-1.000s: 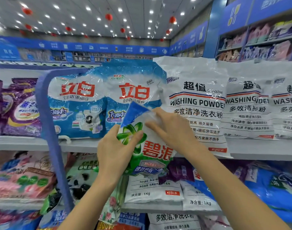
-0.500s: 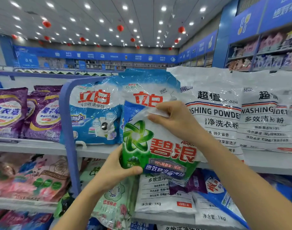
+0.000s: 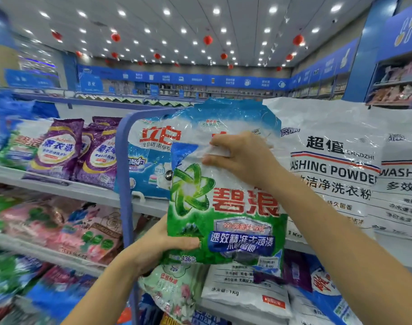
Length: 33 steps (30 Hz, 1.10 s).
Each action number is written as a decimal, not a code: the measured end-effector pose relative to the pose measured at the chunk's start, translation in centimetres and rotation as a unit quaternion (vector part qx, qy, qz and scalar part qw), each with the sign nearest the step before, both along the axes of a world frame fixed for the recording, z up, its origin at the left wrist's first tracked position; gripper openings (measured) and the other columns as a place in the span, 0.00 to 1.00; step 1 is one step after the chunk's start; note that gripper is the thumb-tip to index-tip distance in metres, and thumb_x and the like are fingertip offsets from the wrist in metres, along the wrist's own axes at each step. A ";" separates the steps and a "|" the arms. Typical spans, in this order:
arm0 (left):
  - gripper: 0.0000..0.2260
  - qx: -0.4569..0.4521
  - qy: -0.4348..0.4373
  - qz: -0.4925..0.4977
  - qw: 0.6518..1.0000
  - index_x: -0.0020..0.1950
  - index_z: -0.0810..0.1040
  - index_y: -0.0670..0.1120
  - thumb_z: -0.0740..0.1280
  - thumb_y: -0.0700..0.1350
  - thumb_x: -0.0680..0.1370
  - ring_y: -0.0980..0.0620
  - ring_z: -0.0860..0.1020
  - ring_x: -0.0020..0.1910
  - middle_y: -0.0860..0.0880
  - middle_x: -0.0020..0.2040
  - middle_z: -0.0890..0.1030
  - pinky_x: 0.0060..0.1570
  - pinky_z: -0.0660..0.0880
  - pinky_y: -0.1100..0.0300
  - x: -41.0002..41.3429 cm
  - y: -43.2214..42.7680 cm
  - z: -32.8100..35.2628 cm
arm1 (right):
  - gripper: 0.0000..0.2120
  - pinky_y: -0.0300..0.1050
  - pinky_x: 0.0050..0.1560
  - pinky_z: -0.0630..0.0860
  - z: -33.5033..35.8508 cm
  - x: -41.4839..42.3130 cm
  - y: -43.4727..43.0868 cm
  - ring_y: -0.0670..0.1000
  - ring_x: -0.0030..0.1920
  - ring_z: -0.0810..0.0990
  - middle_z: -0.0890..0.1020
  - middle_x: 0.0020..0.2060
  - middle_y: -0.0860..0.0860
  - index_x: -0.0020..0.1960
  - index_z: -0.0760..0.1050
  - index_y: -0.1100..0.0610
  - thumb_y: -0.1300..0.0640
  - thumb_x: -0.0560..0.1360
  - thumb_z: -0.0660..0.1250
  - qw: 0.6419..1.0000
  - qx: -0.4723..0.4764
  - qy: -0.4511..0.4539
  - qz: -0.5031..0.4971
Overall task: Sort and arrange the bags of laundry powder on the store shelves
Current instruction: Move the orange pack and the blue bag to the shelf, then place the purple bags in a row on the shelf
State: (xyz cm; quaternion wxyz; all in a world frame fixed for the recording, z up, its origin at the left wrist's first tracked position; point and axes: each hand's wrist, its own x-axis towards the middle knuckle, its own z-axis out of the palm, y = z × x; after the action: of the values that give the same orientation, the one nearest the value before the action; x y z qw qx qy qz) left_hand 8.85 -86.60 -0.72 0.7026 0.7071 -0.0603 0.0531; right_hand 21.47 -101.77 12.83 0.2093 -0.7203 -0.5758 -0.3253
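Green bag point(image 3: 226, 207) is up in the air, dead center, in front of the top shelf point(image 3: 59, 186) and partly covering the blue bags point(image 3: 158, 146). Left grip point(image 3: 157, 246) holds its bottom corner at 7 o'clock, right grip point(image 3: 243, 158) pinches the top edge at 12. White bags point(image 3: 331, 165) sit at 3 o'clock.

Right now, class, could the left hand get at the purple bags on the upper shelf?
Probably not yet: the left hand grips the lower edge of the green bag. Freed, it could likely reach the purple bags, past the blue divider.
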 end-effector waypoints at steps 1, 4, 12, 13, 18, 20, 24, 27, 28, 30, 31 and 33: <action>0.39 -0.028 -0.007 0.018 0.999 0.65 0.71 0.46 0.82 0.48 0.56 0.45 0.81 0.57 0.46 0.59 0.82 0.50 0.79 0.59 -0.1 -0.2 -0.4 | 0.18 0.40 0.33 0.62 0.1 -0.3 0.7 0.50 0.31 0.71 0.80 0.31 0.54 0.49 0.80 0.59 0.44 0.72 0.68 1.000 0.005 -0.015 0.001; 0.31 -0.086 -0.032 0.081 0.992 0.60 0.77 0.43 0.80 0.43 0.58 0.39 0.81 0.56 0.40 0.57 0.82 0.49 0.80 0.53 -0.9 0.0 -1.2 | 0.17 0.40 0.35 0.65 -0.2 -1.1 2.8 0.52 0.33 0.76 0.81 0.34 0.53 0.51 0.80 0.57 0.43 0.72 0.68 0.998 0.036 -0.044 -0.001; 0.24 -0.140 -0.078 0.239 0.958 0.51 0.83 0.48 0.80 0.41 0.55 0.39 0.83 0.49 0.39 0.52 0.83 0.42 0.80 0.53 -6.8 5.2 -1.8 | 0.14 0.41 0.56 0.70 -6.2 -2.7 5.1 0.46 0.54 0.73 0.75 0.54 0.46 0.58 0.69 0.52 0.49 0.74 0.65 0.933 0.262 0.219 0.111; 0.24 -0.143 -0.084 0.253 0.953 0.52 0.82 0.46 0.79 0.41 0.56 0.39 0.83 0.48 0.39 0.52 0.84 0.42 0.80 0.54 -7.8 6.0 -1.8 | 0.14 0.37 0.53 0.71 -7.3 -3.2 5.5 0.44 0.52 0.74 0.74 0.52 0.43 0.56 0.68 0.49 0.47 0.74 0.66 0.922 0.260 0.260 0.119; 0.35 -0.151 -0.084 0.317 0.932 0.60 0.76 0.41 0.80 0.41 0.53 0.37 0.82 0.52 0.38 0.53 0.83 0.48 0.80 0.47 -12.5 11.1 -2.1 | 0.15 0.26 0.36 0.73 -12.7 -6.9 11.2 0.34 0.44 0.78 0.79 0.44 0.33 0.55 0.65 0.39 0.36 0.71 0.60 0.892 0.164 0.389 0.159; 0.36 -0.160 -0.088 0.327 0.927 0.56 0.80 0.42 0.83 0.43 0.50 0.35 0.81 0.52 0.37 0.53 0.82 0.53 0.78 0.42 -13.9 13.6 -2.1 | 0.19 0.28 0.34 0.73 -14.4 -8.4 14.8 0.37 0.40 0.81 0.83 0.41 0.36 0.58 0.65 0.41 0.33 0.72 0.56 0.879 0.159 0.416 0.171; 0.35 -0.172 -0.082 0.309 0.932 0.54 0.81 0.44 0.85 0.44 0.48 0.36 0.82 0.51 0.37 0.53 0.83 0.46 0.81 0.46 -17.1 20.4 -2.8 | 0.16 0.25 0.36 0.70 -16.1 -11.9 23.2 0.30 0.40 0.78 0.79 0.39 0.35 0.56 0.65 0.42 0.37 0.71 0.53 0.856 0.171 0.460 0.163; 0.37 -0.162 -0.047 0.306 0.937 0.57 0.78 0.42 0.85 0.42 0.49 0.38 0.83 0.50 0.37 0.53 0.83 0.42 0.81 0.52 -19.8 26.8 -2.7 | 0.14 0.23 0.35 0.69 -16.2 -14.5 29.0 0.31 0.40 0.78 0.82 0.40 0.34 0.55 0.68 0.45 0.43 0.72 0.57 0.857 0.182 0.452 0.167; 0.36 -0.149 -0.040 0.309 0.938 0.58 0.77 0.42 0.83 0.41 0.52 0.39 0.83 0.50 0.38 0.53 0.83 0.43 0.80 0.53 -20.6 29.0 -2.5 | 0.13 0.24 0.35 0.70 -16.0 -15.2 30.8 0.32 0.40 0.78 0.81 0.42 0.31 0.55 0.69 0.46 0.44 0.73 0.58 0.865 0.187 0.435 0.164; 0.29 -0.126 -0.028 0.311 0.942 0.59 0.75 0.43 0.78 0.35 0.60 0.42 0.83 0.49 0.42 0.51 0.84 0.42 0.80 0.56 -21.9 33.1 -2.0 | 0.12 0.25 0.34 0.70 -15.6 -16.4 34.1 0.35 0.39 0.79 0.80 0.44 0.30 0.56 0.71 0.47 0.45 0.74 0.60 0.876 0.194 0.413 0.154; 0.27 -0.117 -0.022 0.305 0.945 0.58 0.75 0.44 0.76 0.33 0.62 0.44 0.84 0.48 0.44 0.50 0.85 0.41 0.80 0.58 -22.4 35.1 -1.7 | 0.12 0.26 0.34 0.71 -15.4 -17.0 35.6 0.36 0.38 0.80 0.80 0.44 0.32 0.56 0.71 0.46 0.44 0.74 0.61 0.881 0.196 0.404 0.148; 0.24 -0.108 -0.011 0.292 0.950 0.56 0.75 0.47 0.75 0.31 0.63 0.48 0.84 0.46 0.47 0.48 0.86 0.39 0.80 0.61 -23.1 38.6 -1.3 | 0.10 0.28 0.31 0.71 -15.1 -18.0 38.5 0.38 0.35 0.80 0.81 0.42 0.34 0.53 0.71 0.42 0.41 0.75 0.61 0.886 0.207 0.391 0.138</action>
State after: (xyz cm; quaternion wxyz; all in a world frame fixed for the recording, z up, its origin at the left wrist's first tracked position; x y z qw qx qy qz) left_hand -14.21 -48.00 -2.03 0.7278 0.6129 0.1475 0.2700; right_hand 3.46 -63.31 -2.23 0.6043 -0.6430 -0.4604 -0.0970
